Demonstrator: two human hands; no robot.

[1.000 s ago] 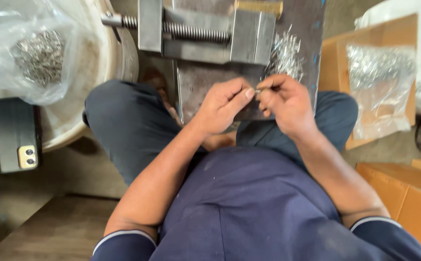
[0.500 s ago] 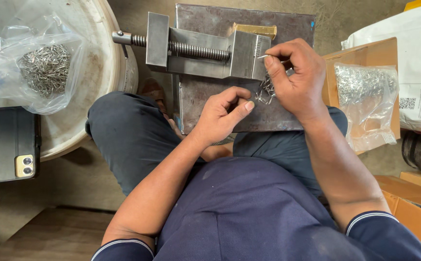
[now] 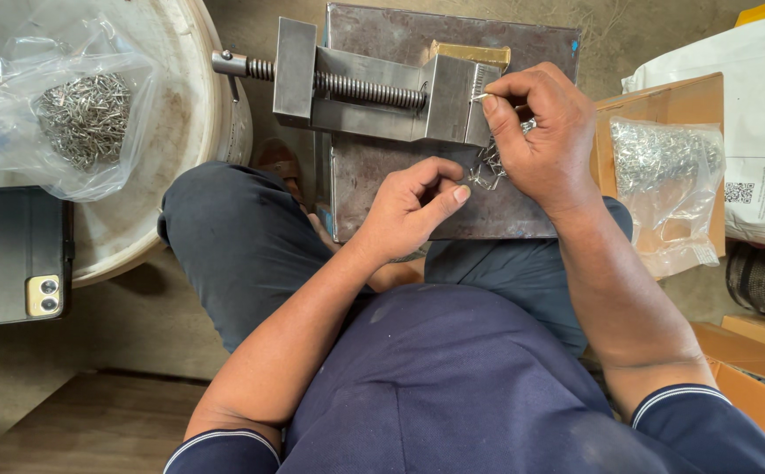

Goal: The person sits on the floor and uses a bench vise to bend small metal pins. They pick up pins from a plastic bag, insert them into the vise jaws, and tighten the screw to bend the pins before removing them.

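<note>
Wire pieces, small and bright, are being handled over a grey metal plate point(image 3: 374, 189) that is being supported across the seated person's lap. At far left, a black phone point(image 3: 29, 254) is lying beside a white tub point(image 3: 185, 132), and a clear plastic bag of metal pieces point(image 3: 84, 118) is resting in that tub. On the plate, a steel vise point(image 3: 374, 92) is being shown with its threaded screw point(image 3: 356, 88) running left to right and its movable block standing at the right end. Below the vise, the left hand point(image 3: 413, 206) is being held loosely curled with thumb and forefinger brought together; whether anything is gripped there cannot be told. Just to its right, a loose heap of wire pieces point(image 3: 486, 171) is lying on the plate between the two hands. The right hand point(image 3: 541, 132) is closed in a pinch, and a single thin wire piece point(image 3: 481, 96) is being held between thumb and forefinger against the right face of the vise block. Farther right, a second clear bag of metal pieces point(image 3: 663, 171) is lying in an open cardboard box point(image 3: 663, 96), beside a white sack point(image 3: 743, 79)
</note>
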